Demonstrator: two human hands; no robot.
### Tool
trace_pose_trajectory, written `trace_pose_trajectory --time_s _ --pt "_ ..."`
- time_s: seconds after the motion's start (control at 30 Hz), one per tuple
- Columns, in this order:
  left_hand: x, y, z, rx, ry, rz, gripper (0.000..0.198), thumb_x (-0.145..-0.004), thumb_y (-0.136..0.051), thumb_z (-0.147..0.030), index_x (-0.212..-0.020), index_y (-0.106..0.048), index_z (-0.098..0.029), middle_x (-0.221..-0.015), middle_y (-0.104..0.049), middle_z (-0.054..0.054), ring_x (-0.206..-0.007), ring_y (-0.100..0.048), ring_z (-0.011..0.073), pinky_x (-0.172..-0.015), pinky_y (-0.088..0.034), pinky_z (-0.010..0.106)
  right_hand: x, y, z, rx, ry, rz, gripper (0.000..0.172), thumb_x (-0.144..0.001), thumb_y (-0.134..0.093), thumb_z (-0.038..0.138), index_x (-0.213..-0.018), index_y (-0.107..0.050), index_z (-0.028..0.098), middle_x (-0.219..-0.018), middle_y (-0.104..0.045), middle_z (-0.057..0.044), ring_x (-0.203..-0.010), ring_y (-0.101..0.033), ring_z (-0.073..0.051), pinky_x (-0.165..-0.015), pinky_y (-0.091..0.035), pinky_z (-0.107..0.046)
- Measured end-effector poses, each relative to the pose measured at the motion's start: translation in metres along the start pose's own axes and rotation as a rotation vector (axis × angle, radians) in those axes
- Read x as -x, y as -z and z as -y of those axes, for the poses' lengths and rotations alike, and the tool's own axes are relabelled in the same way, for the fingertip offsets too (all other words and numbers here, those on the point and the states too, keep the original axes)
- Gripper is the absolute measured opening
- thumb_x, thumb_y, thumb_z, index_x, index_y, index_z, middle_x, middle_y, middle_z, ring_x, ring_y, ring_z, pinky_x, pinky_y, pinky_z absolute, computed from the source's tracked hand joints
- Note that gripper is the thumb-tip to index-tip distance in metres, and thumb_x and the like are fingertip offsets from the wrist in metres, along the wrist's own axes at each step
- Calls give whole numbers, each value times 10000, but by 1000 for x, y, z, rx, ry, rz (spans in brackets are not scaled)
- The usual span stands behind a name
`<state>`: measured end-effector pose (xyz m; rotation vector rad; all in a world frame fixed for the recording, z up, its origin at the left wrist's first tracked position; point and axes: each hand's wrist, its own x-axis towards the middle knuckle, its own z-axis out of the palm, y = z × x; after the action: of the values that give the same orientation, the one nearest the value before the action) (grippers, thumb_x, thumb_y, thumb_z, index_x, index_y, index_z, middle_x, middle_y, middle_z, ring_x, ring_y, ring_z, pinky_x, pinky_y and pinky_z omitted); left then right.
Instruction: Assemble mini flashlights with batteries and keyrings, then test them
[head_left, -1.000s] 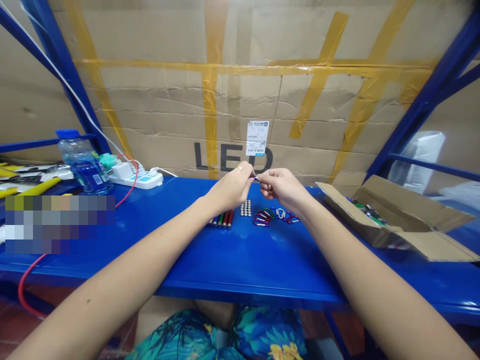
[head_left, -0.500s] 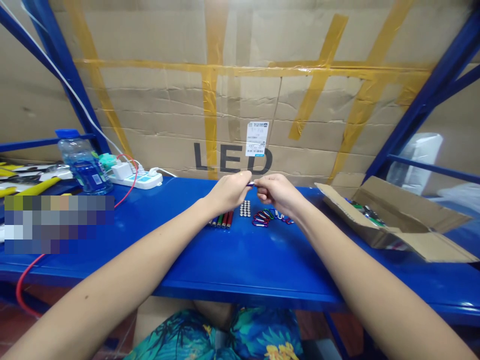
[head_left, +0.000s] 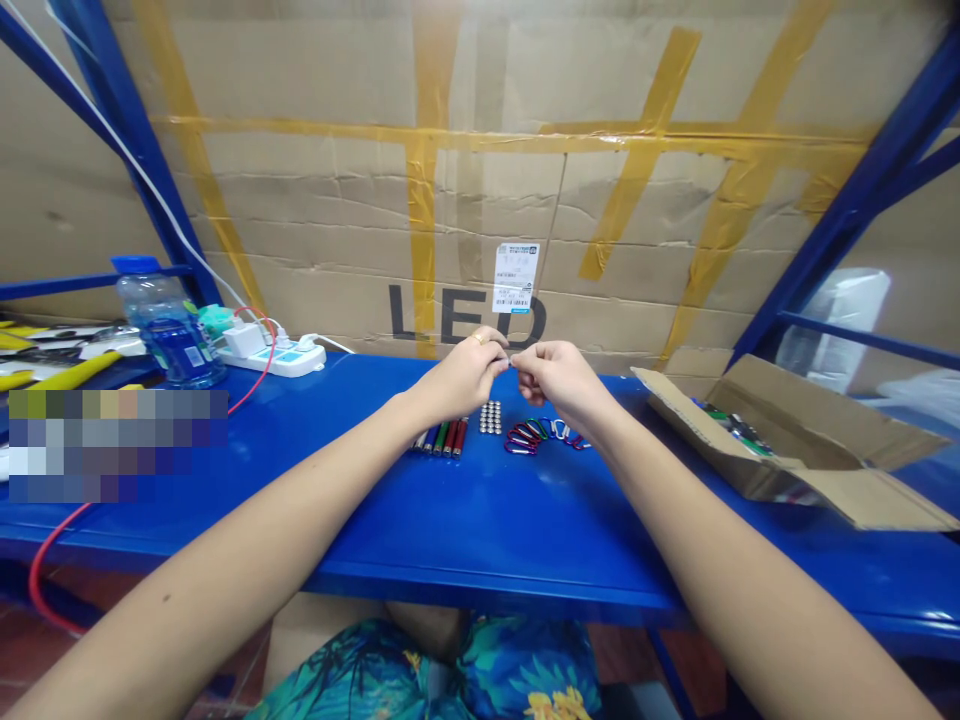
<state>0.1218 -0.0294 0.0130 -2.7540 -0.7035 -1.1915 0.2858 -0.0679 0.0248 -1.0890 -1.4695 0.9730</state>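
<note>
Head view: fingers (head_left: 492, 366) obscure a small piece (head_left: 510, 363).

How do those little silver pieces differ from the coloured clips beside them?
The silver pieces are small and roundish, while the clips are larger, hollow loops. The silver pieces share one colour; the clips come in several, including red and green. The silver pieces form a tidy grid, whereas the clips fan out in a curve. Both lie on the blue table.

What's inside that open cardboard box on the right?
Small green and silvery pieces show inside the cardboard box. Its near side and the pieces themselves hide whatever lies lower.
</note>
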Motion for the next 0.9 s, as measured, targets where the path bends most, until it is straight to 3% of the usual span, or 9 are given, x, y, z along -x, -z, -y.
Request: trace_pose_trajectory --time_s 0.13,0.57,0.73,0.9 --pt "3 -1 -1 -88 85 69 160 -924 -467 -198 -898 -620 -159 -928 -648 81 -889 -613 204 -820 -507 376 -2 3 -5 23 9 57 314 -751 -673 222 -502 -486 183 -430 -491 -1 -386 -441 -89 -364 -311 -219" --pt "7 -1 -9 -280 121 75 188 -948 -446 -253 -936 -606 -156 -1008 -627 97 -869 -631 213 -718 -491 330 -4 6 -7 -26 -52 131 322 -776 -654 243 -523 -467 177 -457 -458 22 -408 -471 -85 -383 -325 -208" --pt "9 -2 -8 -288 138 67 162 -933 -462 -254 -973 -592 -166 -1001 -656 86 -891 -640 218 -728 -485 324 -6 6 -7 30 -20 104 197 -780 -653 234 -636 -537 165 -520 -529 14 -428 -531 -99 -380 -372 -205" --pt "9 -3 -6 -291 210 131 191 -950 -431 -288 -1032 -564 -180 -946 -693 76 -861 -662 229 -699 -475 323 -8 6 -9 79 3 115 105 -808 -609 193 -723 -556 161 -557 -565 12 -437 -549 -102 -361 -381 -198"
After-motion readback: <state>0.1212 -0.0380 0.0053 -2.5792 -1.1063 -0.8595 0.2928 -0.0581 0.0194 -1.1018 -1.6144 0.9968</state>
